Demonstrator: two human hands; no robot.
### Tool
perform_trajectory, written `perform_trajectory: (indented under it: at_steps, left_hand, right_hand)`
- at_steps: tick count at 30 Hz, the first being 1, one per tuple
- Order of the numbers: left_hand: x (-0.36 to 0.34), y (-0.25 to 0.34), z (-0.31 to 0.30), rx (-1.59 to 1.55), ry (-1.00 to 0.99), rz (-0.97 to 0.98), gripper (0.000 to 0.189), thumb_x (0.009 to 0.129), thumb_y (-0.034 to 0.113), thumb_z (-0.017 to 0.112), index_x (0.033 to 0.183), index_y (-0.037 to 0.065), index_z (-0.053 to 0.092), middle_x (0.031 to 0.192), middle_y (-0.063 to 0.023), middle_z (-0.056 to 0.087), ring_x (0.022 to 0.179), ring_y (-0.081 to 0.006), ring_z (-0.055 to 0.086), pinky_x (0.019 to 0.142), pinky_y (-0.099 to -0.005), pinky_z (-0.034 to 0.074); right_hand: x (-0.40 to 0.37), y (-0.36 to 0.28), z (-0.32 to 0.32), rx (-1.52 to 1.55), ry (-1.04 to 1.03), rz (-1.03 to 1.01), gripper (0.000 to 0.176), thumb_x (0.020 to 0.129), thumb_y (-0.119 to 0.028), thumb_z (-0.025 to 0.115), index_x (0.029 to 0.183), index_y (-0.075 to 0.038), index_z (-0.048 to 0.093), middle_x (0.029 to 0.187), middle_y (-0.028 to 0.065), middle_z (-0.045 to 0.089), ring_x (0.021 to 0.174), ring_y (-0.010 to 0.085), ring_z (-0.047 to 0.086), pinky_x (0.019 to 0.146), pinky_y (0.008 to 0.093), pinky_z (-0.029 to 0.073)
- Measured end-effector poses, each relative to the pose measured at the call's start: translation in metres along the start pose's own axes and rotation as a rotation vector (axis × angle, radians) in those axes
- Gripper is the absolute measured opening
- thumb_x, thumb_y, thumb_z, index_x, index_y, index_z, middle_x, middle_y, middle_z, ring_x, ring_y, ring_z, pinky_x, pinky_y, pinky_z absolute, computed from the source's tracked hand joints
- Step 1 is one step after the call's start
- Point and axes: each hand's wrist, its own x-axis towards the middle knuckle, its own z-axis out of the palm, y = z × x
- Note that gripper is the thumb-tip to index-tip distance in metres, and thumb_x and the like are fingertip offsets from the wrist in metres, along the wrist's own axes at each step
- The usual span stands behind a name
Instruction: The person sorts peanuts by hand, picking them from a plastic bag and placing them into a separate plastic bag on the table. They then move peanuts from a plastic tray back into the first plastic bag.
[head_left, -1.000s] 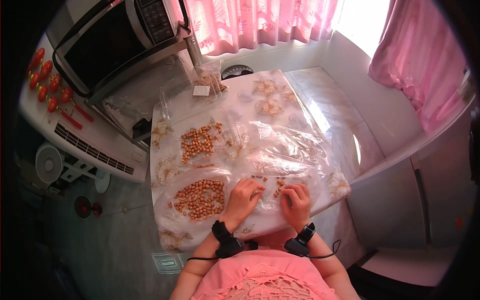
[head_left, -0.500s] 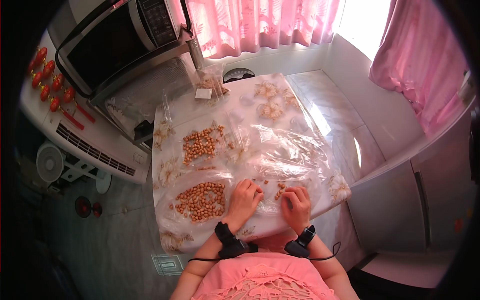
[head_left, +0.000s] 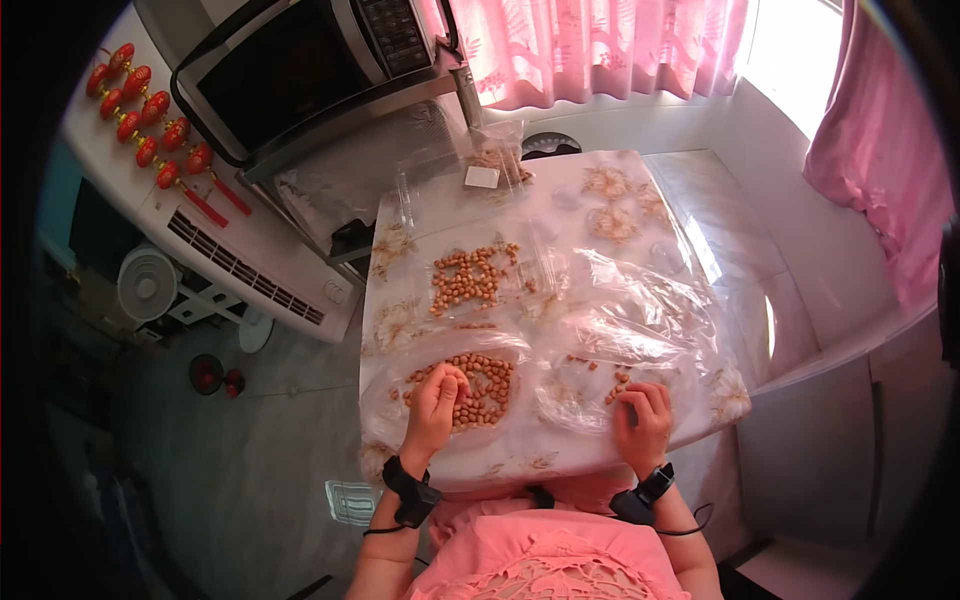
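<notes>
Many brown nuts (head_left: 490, 385) lie on a clear plastic bag at the table's near left. Over their left part is my left hand (head_left: 436, 405), its fingers curled together; what they hold, if anything, is hidden. My right hand (head_left: 643, 418) rests at the near edge of a second clear bag (head_left: 570, 400), fingers bent and closed, beside a few nuts (head_left: 620, 380). Whether a nut is between those fingertips is too small to tell. Farther back, another group of nuts (head_left: 468, 280) is spread on clear plastic.
A flowered cloth covers the table (head_left: 520, 462). At its back left stands a bag of nuts with a white label (head_left: 481, 177). A microwave (head_left: 290, 85) sits on a rack behind on the left. Pink curtains (head_left: 610, 50) hang at the back.
My left hand has moved left from the right-hand bag to the near-left nuts. My right hand stays by the few nuts. The view has shifted, so the table appears farther right.
</notes>
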Motion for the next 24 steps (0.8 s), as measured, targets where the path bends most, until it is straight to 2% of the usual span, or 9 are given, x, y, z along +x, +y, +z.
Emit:
perform_trajectory:
  at_steps: [1,2,4,7,11,14,17,21,24]
  left_hand:
    - [-0.003,-0.004,-0.004,0.167,0.037,0.012,0.030,0.113,0.024,0.053,0.095,0.001,0.061,0.084,-0.0063,0.064,0.076,-0.0159,0.061,0.070,-0.0310,0.050]
    - [-0.005,-0.007,-0.006,0.170,0.038,0.012,0.030,0.113,0.024,0.053,0.095,0.001,0.061,0.084,-0.0063,0.064,0.076,-0.0159,0.061,0.070,-0.0310,0.050]
    - [-0.008,-0.013,-0.008,0.417,0.080,0.083,0.026,0.109,0.021,0.057,0.095,0.000,0.063,0.085,-0.0111,0.067,0.075,-0.0240,0.065,0.069,-0.0357,0.051]
    - [-0.010,-0.013,-0.006,0.522,0.095,0.089,0.020,0.105,0.018,0.061,0.097,0.001,0.065,0.088,-0.0138,0.067,0.076,-0.0293,0.067,0.069,-0.0395,0.052]
    - [-0.008,-0.005,0.001,0.537,0.120,0.079,0.014,0.101,0.014,0.067,0.100,0.000,0.067,0.090,-0.0129,0.068,0.076,-0.0258,0.067,0.069,-0.0375,0.053]
    - [-0.006,-0.005,0.004,0.504,0.141,0.003,0.013,0.095,0.008,0.073,0.105,0.000,0.069,0.092,-0.0102,0.069,0.077,-0.0204,0.066,0.069,-0.0336,0.054]
    - [-0.005,-0.009,0.007,0.447,0.283,0.044,0.019,0.092,0.005,0.074,0.110,0.002,0.069,0.092,-0.0055,0.068,0.074,-0.0150,0.064,0.068,-0.0293,0.054]
    - [-0.001,-0.001,0.014,0.352,0.269,0.091,0.015,0.093,0.005,0.074,0.108,0.002,0.070,0.092,-0.0054,0.069,0.073,-0.0142,0.063,0.069,-0.0283,0.053]
    - [0.000,0.003,0.019,0.297,0.169,0.141,0.010,0.094,0.005,0.074,0.103,0.002,0.071,0.091,-0.0044,0.070,0.074,-0.0130,0.063,0.069,-0.0279,0.053]
  right_hand:
    - [0.000,0.001,0.001,0.005,0.000,0.000,0.018,0.078,0.003,0.072,0.093,-0.005,0.069,0.104,0.0115,0.069,0.103,0.0349,0.065,0.091,0.0452,0.052]
    - [-0.001,0.001,0.001,0.002,0.001,-0.003,0.018,0.078,0.003,0.072,0.093,-0.005,0.069,0.104,0.0114,0.069,0.102,0.0349,0.064,0.091,0.0451,0.052]
    - [-0.001,0.002,0.001,-0.002,0.004,-0.005,0.017,0.078,0.003,0.072,0.093,-0.005,0.069,0.104,0.0113,0.069,0.102,0.0349,0.064,0.090,0.0451,0.052]
    - [-0.002,0.001,0.000,-0.013,-0.003,0.005,0.017,0.078,0.002,0.072,0.093,-0.005,0.069,0.103,0.0109,0.069,0.102,0.0347,0.064,0.090,0.0449,0.052]
    - [-0.003,0.003,0.001,-0.030,0.022,-0.003,0.017,0.078,0.002,0.073,0.093,-0.006,0.069,0.103,0.0107,0.069,0.102,0.0344,0.064,0.090,0.0449,0.053]
    - [-0.002,0.001,0.001,-0.047,0.022,-0.004,0.018,0.077,0.002,0.073,0.093,-0.006,0.070,0.104,0.0107,0.070,0.102,0.0341,0.065,0.090,0.0448,0.053]
    - [-0.002,0.002,0.001,-0.025,0.016,0.000,0.018,0.077,0.002,0.073,0.094,-0.006,0.070,0.105,0.0107,0.070,0.103,0.0342,0.065,0.090,0.0444,0.053]
    - [-0.002,0.002,0.001,-0.027,0.016,0.001,0.018,0.078,0.002,0.073,0.094,-0.006,0.070,0.105,0.0107,0.070,0.103,0.0344,0.065,0.090,0.0446,0.053]
    - [-0.002,0.002,0.001,-0.030,0.014,-0.006,0.018,0.078,0.002,0.073,0.094,-0.006,0.070,0.105,0.0107,0.070,0.103,0.0344,0.065,0.091,0.0449,0.053]
